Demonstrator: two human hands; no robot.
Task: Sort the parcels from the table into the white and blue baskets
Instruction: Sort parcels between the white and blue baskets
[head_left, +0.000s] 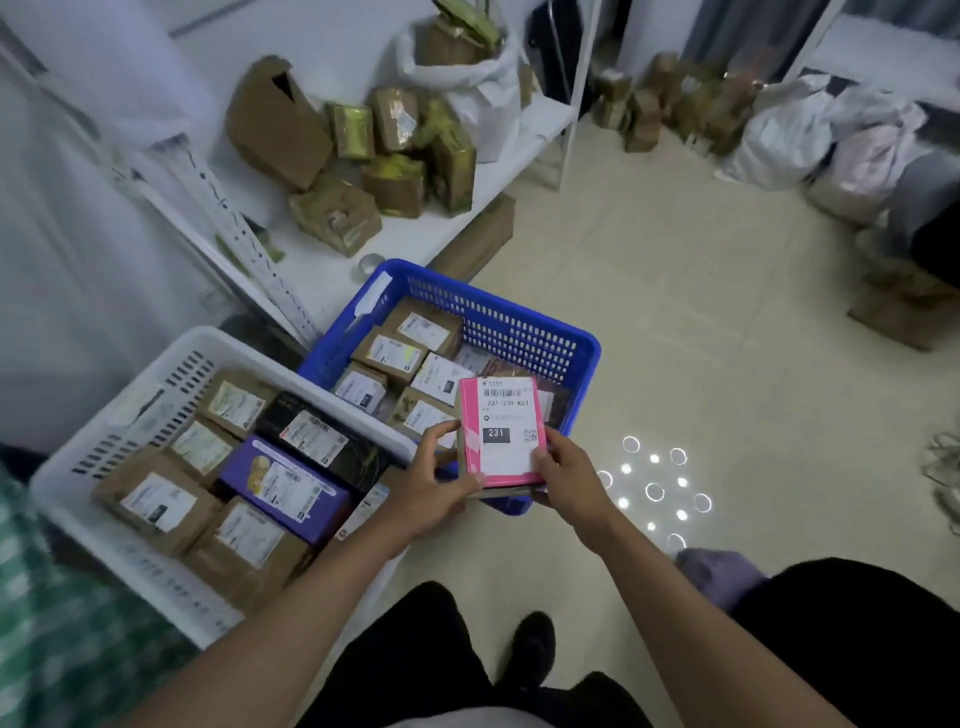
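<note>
A pink parcel (503, 431) with a white label marked 231 is held label-up over the near corner of the blue basket (524, 325). My left hand (439, 475) grips its left edge and my right hand (569, 470) grips its right edge. Several labelled brown boxes lie inside the blue basket. To its left stands the white basket (171, 364), which holds several brown boxes, a purple box (283, 486) and a black box (322, 434). On the white table (415, 234) behind the baskets sit several brown and gold-taped parcels (337, 213).
A white sack (467, 67) of parcels stands on the table's far end. More boxes and white bags (779, 135) line the floor at the back right. A brown box (904, 306) sits on the floor at the right. Open tiled floor lies right of the blue basket.
</note>
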